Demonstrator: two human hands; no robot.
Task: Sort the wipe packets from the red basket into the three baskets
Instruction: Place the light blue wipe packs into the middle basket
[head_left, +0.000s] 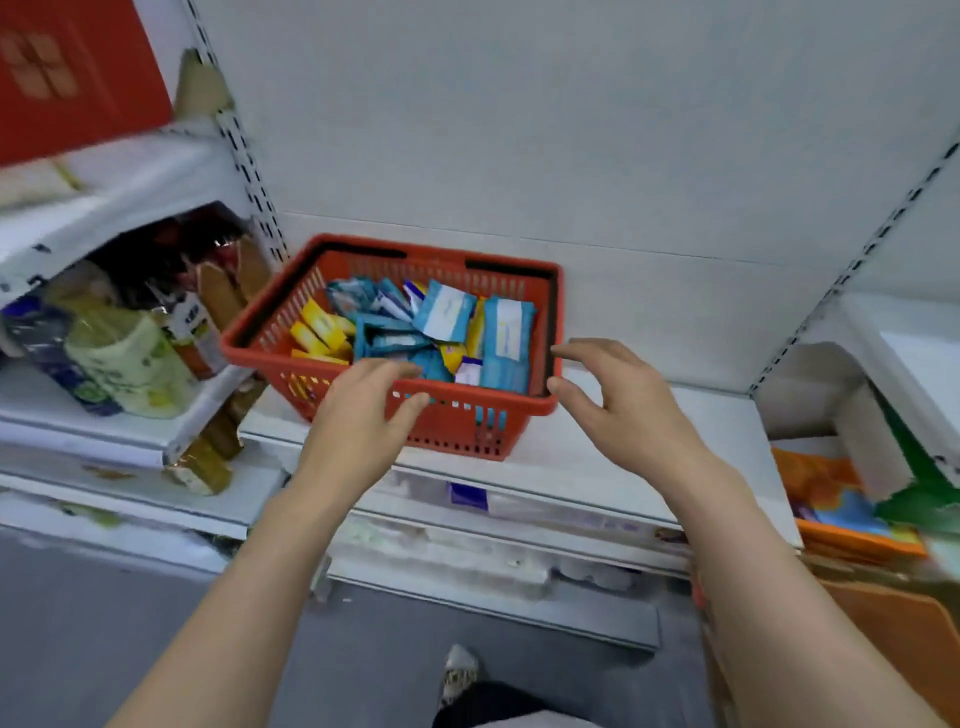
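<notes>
A red plastic basket (280, 317) stands on a white shelf in the middle of the head view. It holds several blue wipe packets (506, 338) and yellow wipe packets (317, 327) in a loose heap. My left hand (358, 415) is at the basket's near rim, fingers loosely curved over the edge and thumb against the front wall, holding nothing that I can see. My right hand (618, 400) hovers just off the basket's right near corner, fingers and thumb spread apart and empty. No other sorting baskets are in view.
The white shelf (649, 457) runs right of the basket. On the left shelf stand bottles and packaged goods (130, 353). Orange and green packages (852, 499) fill the lower right. Grey floor and a shoe (460, 670) lie below.
</notes>
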